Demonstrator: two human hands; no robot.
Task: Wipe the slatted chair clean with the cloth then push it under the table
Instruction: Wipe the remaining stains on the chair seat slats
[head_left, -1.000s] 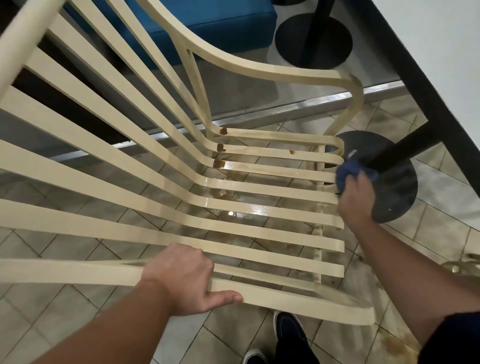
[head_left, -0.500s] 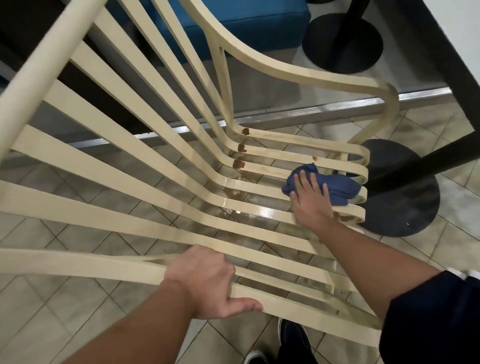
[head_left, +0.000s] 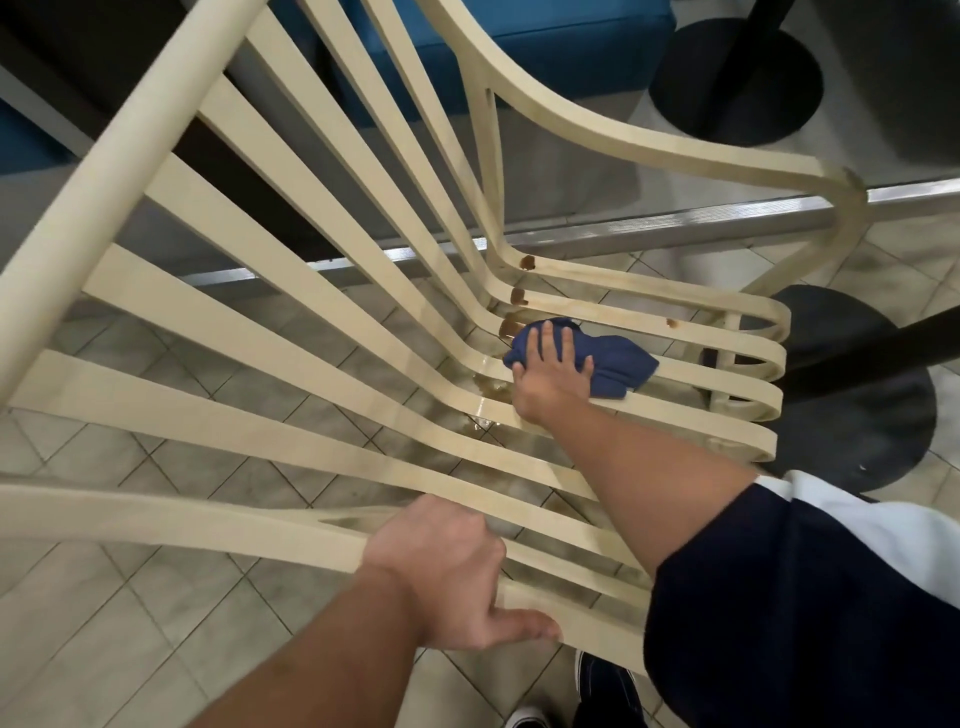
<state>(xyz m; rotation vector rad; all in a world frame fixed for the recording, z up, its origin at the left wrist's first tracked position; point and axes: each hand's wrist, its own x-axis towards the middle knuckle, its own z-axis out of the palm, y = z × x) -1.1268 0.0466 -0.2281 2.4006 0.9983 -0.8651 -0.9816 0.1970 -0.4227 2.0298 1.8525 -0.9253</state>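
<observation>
1. Nearest: a shoe (head_left: 605, 686) on the tiled floor (head_left: 104, 623), just below the chair's near edge.
2. Left hand (head_left: 441, 577) grips the near side rail of the chair (head_left: 311, 332), with the fingers curled over it and the thumb along the lower edge. It reads as bracing the frame.
3. Seat slats run away to the right, and a wet sheen (head_left: 483, 410) lies on the middle ones.
4. Right hand (head_left: 553, 371), fingers straight and spread, presses the blue cloth (head_left: 618, 364) flat on the seat slats, close to the bend into the backrest.
5. Brown stains (head_left: 519, 296) sit just beyond the cloth at that bend. A smaller spot (head_left: 672, 323) shows on a far slat.
6. Judgement: the step in hand is wiping the seat, and it is not finished. The next move calls for carrying the cloth over those stains, slat by slat, with firm pressure while the chair is held steady.
7. Farther: the desk leg (head_left: 883, 343) and its round base (head_left: 857, 415) stand past the seat front. Pushing the chair in comes later.
</observation>
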